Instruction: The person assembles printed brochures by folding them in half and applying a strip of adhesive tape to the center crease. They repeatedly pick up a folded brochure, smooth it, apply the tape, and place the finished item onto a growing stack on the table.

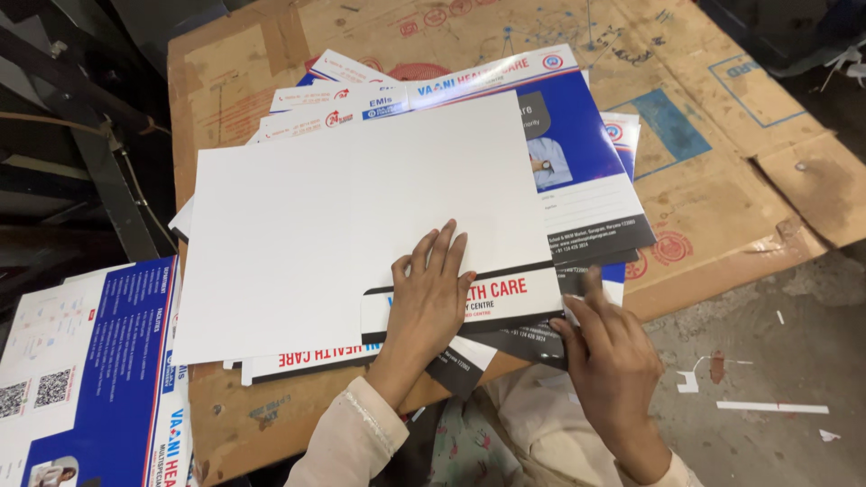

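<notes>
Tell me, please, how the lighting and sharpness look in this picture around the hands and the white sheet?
In the head view, the white sheet is brightly lit, nearly washed out. The left hand lying flat on it is sharp and casts little shadow. The fingertips of the right hand look slightly blurred. The upper left corner beyond the cardboard falls into deep shadow.

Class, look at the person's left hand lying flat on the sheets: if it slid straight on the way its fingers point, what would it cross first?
The left hand points up across the blank white sheet; it would probably keep crossing that sheet first, then reach the blue printed folder beyond.
</notes>
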